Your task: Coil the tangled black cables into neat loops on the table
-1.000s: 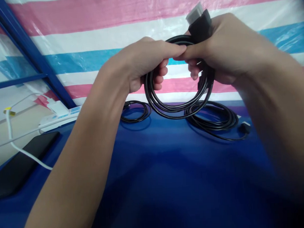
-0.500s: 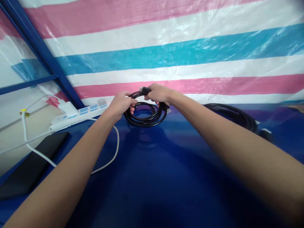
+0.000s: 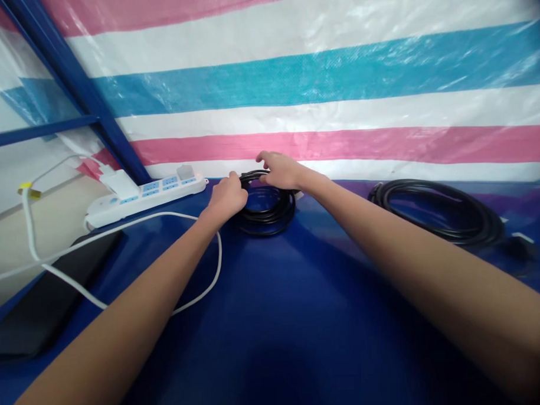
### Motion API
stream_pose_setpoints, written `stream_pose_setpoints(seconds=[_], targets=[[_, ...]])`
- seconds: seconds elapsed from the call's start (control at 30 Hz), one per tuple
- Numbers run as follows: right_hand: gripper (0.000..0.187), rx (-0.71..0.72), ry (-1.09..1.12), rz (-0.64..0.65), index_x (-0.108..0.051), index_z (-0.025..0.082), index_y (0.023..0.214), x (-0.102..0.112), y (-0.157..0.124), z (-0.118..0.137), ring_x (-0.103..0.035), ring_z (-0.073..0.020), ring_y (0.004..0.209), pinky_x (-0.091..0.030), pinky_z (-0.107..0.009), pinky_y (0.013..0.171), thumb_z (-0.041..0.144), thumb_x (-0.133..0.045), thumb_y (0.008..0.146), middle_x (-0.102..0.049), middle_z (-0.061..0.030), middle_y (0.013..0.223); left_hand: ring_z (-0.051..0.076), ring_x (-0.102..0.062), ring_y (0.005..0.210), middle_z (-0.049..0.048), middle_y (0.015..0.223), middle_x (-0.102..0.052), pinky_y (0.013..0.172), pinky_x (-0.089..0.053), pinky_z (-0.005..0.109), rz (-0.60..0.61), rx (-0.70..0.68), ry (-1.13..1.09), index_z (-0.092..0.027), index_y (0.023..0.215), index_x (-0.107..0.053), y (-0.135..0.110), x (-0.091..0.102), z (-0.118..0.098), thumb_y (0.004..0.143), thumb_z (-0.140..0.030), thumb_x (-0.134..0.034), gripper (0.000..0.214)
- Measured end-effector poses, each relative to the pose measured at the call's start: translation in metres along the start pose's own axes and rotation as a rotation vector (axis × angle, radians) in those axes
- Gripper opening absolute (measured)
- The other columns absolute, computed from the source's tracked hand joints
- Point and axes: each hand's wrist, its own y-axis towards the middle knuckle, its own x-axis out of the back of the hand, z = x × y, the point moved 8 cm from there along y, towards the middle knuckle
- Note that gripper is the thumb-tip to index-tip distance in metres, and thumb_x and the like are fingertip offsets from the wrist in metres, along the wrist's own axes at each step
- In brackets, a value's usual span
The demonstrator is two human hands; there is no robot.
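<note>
A coiled black cable [image 3: 265, 214] lies on the blue table [image 3: 274, 320] at its far edge, close to the striped tarp. My left hand [image 3: 228, 195] rests on the coil's left side with its fingers curled down over the loops. My right hand [image 3: 280, 169] lies on top of the coil's far side, its fingers stretched out and apart. Both arms reach far forward across the table.
A larger coil of black cable [image 3: 434, 211] lies to the right with a plug at its end. A white power strip [image 3: 146, 195] sits at the back left, its white cord [image 3: 202, 276] looping over the table. A flat black device [image 3: 47, 299] lies at the left edge beside a blue frame post [image 3: 71, 85].
The coil, held up close to my face a second ago, has been carried forward and lowered onto the table's far edge. My right hand's fingers have spread off it.
</note>
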Motion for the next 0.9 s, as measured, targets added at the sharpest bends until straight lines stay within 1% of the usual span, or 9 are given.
stream_pose_setpoints(seconds=[0.13, 0.27, 0.33, 0.4, 0.47, 0.57, 0.63, 0.77, 0.9], targets=[[0.053, -0.082, 0.169, 0.038, -0.042, 0.014, 0.136, -0.007, -0.009, -0.021, -0.06, -0.0179, 0.099, -0.052, -0.038, 0.087, 0.036, -0.058, 0.09, -0.056, -0.0123, 0.118, 0.02, -0.06, 0.1, 0.0094, 0.109, -0.062, 0.089, -0.051, 0.042, -0.004, 0.026, -0.047, -0.013, 0.112, -0.059, 0.004, -0.003, 0.003, 0.09, -0.039, -0.057, 0.034], [0.069, -0.128, 0.308, -0.01, -0.028, 0.013, 0.145, 0.001, -0.02, -0.031, -0.062, -0.0193, 0.097, -0.053, -0.034, 0.086, 0.045, -0.053, 0.09, -0.053, -0.0185, 0.128, 0.018, -0.062, 0.089, 0.0098, 0.107, -0.062, 0.079, -0.054, 0.036, -0.051, -0.012, -0.122, -0.014, 0.123, -0.052, 0.008, -0.004, 0.007, 0.092, -0.039, -0.053, 0.04], [0.077, -0.138, 0.321, -0.045, -0.029, 0.011, 0.146, 0.008, -0.03, -0.031, -0.061, -0.0232, 0.1, -0.053, -0.036, 0.086, 0.051, -0.056, 0.086, -0.051, -0.0203, 0.13, 0.022, -0.062, 0.095, 0.0142, 0.112, -0.061, 0.081, -0.052, 0.039, -0.118, -0.064, -0.105, -0.013, 0.128, -0.046, 0.002, 0.004, 0.005, 0.089, -0.036, -0.054, 0.045], [0.077, -0.139, 0.313, -0.097, -0.032, 0.011, 0.144, 0.013, -0.047, -0.031, -0.059, -0.027, 0.107, -0.052, -0.04, 0.088, 0.053, -0.057, 0.085, -0.049, -0.0207, 0.132, 0.031, -0.053, 0.115, 0.021, 0.127, -0.053, 0.095, -0.044, 0.048, -0.219, -0.169, -0.048, -0.012, 0.132, -0.041, -0.014, 0.018, -0.005, 0.088, -0.032, -0.051, 0.049], [0.068, -0.134, 0.301, -0.173, -0.036, 0.011, 0.141, 0.016, -0.069, -0.033, -0.054, -0.0282, 0.116, -0.048, -0.042, 0.095, 0.051, -0.05, 0.089, -0.046, -0.0201, 0.135, 0.034, -0.038, 0.131, 0.0203, 0.139, -0.044, 0.107, -0.03, 0.052, -0.272, -0.36, 0.035, -0.013, 0.133, -0.042, -0.039, 0.03, -0.024, 0.091, -0.032, -0.044, 0.046], [0.053, -0.129, 0.283, -0.261, -0.041, 0.012, 0.136, 0.014, -0.103, -0.04, -0.047, -0.0272, 0.126, -0.04, -0.045, 0.106, 0.043, -0.043, 0.093, -0.046, -0.0179, 0.137, 0.027, -0.049, 0.122, 0.0083, 0.127, -0.058, 0.107, -0.033, 0.043, -0.104, -0.729, 0.171, -0.02, 0.117, -0.058, -0.079, 0.019, -0.051, 0.093, -0.043, -0.043, 0.036], [0.048, -0.12, 0.278, -0.26, -0.043, 0.014, 0.134, 0.009, -0.117, -0.043, -0.046, -0.0269, 0.127, -0.038, -0.046, 0.107, 0.038, -0.044, 0.093, -0.047, -0.0158, 0.137, 0.026, -0.054, 0.116, 0.0071, 0.123, -0.062, 0.102, -0.038, 0.041, -0.004, -0.881, 0.245, -0.02, 0.112, -0.062, -0.096, 0.007, -0.055, 0.09, -0.05, -0.049, 0.039], [0.041, -0.085, 0.27, -0.191, -0.048, 0.015, 0.132, 0.004, -0.122, -0.04, -0.053, -0.0256, 0.121, -0.041, -0.045, 0.105, 0.031, -0.04, 0.094, -0.054, -0.0116, 0.133, 0.027, -0.059, 0.108, 0.0118, 0.119, -0.063, 0.094, -0.045, 0.041, 0.025, -0.992, 0.332, -0.016, 0.105, -0.063, -0.098, -0.009, -0.048, 0.095, -0.041, -0.042, 0.034], [0.038, -0.048, 0.259, -0.157, -0.054, 0.016, 0.129, 0.006, -0.118, -0.035, -0.056, -0.0224, 0.117, -0.042, -0.041, 0.105, 0.024, -0.038, 0.095, -0.059, -0.0079, 0.128, 0.026, -0.059, 0.108, 0.0131, 0.122, -0.061, 0.093, -0.047, 0.041, -0.013, -1.04, 0.333, -0.015, 0.097, -0.062, -0.095, -0.01, -0.047, 0.094, -0.042, -0.044, 0.033]])
